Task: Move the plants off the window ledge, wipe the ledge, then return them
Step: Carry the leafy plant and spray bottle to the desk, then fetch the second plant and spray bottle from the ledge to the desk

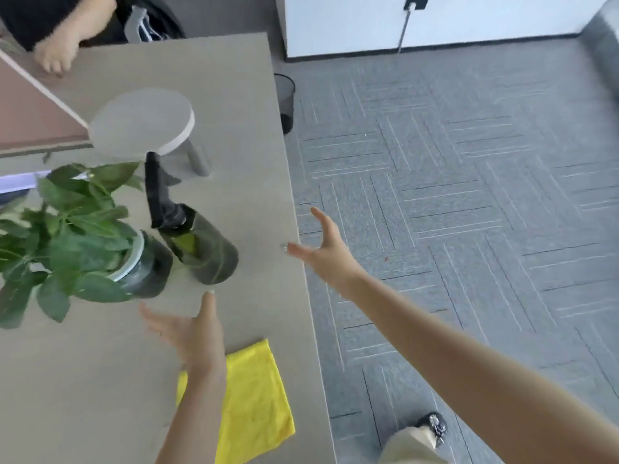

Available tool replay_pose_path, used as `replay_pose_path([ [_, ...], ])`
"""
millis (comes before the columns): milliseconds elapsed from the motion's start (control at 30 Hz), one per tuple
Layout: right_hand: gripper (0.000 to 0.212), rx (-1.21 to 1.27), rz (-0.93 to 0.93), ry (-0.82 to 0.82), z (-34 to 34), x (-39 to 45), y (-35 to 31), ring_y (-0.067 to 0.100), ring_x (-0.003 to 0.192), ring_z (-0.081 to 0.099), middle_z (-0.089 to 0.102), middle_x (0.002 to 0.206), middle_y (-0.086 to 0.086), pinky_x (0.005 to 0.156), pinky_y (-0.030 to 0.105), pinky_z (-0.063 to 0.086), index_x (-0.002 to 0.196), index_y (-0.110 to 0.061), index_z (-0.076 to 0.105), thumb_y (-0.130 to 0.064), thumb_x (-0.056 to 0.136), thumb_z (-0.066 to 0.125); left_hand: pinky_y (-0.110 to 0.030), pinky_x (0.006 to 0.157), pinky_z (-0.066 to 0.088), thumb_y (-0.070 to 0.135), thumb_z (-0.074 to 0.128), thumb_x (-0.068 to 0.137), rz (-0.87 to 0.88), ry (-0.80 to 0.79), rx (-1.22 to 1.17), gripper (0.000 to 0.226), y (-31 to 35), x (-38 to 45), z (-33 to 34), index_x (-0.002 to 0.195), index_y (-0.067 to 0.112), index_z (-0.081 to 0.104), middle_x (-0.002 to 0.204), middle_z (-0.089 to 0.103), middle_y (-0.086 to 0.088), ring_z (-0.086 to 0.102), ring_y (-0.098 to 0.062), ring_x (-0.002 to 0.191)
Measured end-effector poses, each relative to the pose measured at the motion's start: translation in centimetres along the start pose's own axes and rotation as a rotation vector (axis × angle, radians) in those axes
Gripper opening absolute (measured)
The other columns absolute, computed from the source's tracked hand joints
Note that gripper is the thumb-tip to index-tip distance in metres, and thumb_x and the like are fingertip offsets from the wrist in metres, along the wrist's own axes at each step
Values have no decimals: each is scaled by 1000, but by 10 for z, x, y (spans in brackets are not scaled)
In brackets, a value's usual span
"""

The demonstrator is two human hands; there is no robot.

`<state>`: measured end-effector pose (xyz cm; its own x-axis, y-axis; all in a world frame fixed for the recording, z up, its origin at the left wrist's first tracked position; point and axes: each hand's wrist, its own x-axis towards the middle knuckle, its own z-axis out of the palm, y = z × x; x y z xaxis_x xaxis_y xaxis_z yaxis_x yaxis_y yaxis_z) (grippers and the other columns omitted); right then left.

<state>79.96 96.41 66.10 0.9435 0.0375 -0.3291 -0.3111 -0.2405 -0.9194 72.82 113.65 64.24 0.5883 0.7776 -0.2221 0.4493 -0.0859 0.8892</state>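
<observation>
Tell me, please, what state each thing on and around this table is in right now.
Left hand: open, empty, above the table.
Right hand: open, empty, at the table edge.
Leafy plant: upright in its pot.
Dark bottle: standing, blurred.
Yellow cloth: flat, untouched.
Wire bin: upright on the floor.

Office — grey carpet tiles (469,195), long beige desk (234,112), mesh wastebasket (284,102), desk divider panel (33,105)

— What stood on the grey tabletop (217,95)?
— A leafy plant in a dark glass pot (147,266), with a dark bottle-like vase (207,249) touching it on the right — a small round stool-shaped stand (144,120) behind them.
— And nearer?
— A yellow cloth (254,396) lay flat by the table's right edge.
</observation>
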Motion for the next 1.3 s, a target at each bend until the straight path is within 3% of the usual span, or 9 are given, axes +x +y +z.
replay_pose_path([
  [67, 78, 62, 20, 81, -70, -26, 22, 8, 138, 25, 25, 151, -6, 103, 20, 26, 146, -23, 24, -25, 82, 69, -14, 102, 11, 19, 63, 83, 160, -83, 1, 85, 3, -51, 28, 146, 13, 6, 154, 11, -8, 15, -18, 140],
  [133, 71, 127, 40, 204, -144, -61, 51, 2, 127, 31, 30, 144, -13, 91, 15, 36, 143, -28, 29, -26, 84, 67, -27, 109, 19, 27, 64, 75, 308, -253, 31, 87, 8, -104, 67, 144, 13, 13, 151, 17, -12, 21, -23, 138],
  [300, 55, 262, 149, 617, -329, -160, 142, 13, 123, 46, 47, 129, -10, 97, 27, 38, 132, -25, 40, -20, 84, 67, -46, 107, 32, 8, 68, 76, 494, -650, 154, 59, 13, -248, 191, 129, 13, 43, 134, 37, -13, 39, -32, 126],
  [400, 45, 300, 199, 774, -421, -214, 185, 17, 115, 55, 55, 122, -2, 93, 27, 44, 123, -25, 45, -18, 84, 67, -45, 100, 39, 16, 66, 79, 400, -834, 208, 45, 20, -335, 264, 121, 20, 51, 125, 43, -11, 48, -28, 116],
  [633, 29, 358, 248, 1076, -575, -291, 248, 5, 103, 61, 61, 112, -9, 78, 13, 49, 111, -29, 54, -23, 86, 65, -36, 93, 37, 12, 60, 85, 487, -1388, 393, 27, 38, -501, 389, 109, 23, 54, 116, 54, 4, 50, -14, 109],
  [733, 28, 391, 275, 1160, -626, -293, 267, -3, 98, 59, 61, 109, -10, 68, 6, 47, 113, -27, 54, -21, 87, 63, -34, 90, 35, 16, 61, 85, 526, -1505, 494, 27, 44, -544, 444, 109, 26, 53, 117, 53, 0, 49, -14, 110],
  [967, 25, 449, 303, 1370, -783, -244, 304, -1, 94, 60, 61, 106, -8, 66, 6, 46, 109, -27, 55, -14, 88, 60, -38, 96, 38, 18, 59, 87, 632, -1678, 563, 28, 81, -644, 634, 112, 25, 49, 119, 48, 7, 46, -13, 110],
  [1167, 23, 554, 342, 1486, -930, -182, 314, 3, 91, 60, 63, 106, -10, 67, 16, 42, 110, -28, 56, -19, 89, 59, -33, 87, 40, 12, 61, 85, 803, -1843, 635, 27, 136, -751, 799, 108, 22, 49, 109, 55, 1, 53, -20, 104],
  [1300, 24, 611, 402, 1558, -1002, -160, 328, 2, 94, 59, 62, 105, -13, 68, 16, 41, 112, -26, 56, -21, 89, 59, -29, 86, 37, 12, 61, 86, 810, -1935, 680, 28, 158, -814, 877, 109, 20, 48, 107, 57, -2, 53, -20, 103],
])
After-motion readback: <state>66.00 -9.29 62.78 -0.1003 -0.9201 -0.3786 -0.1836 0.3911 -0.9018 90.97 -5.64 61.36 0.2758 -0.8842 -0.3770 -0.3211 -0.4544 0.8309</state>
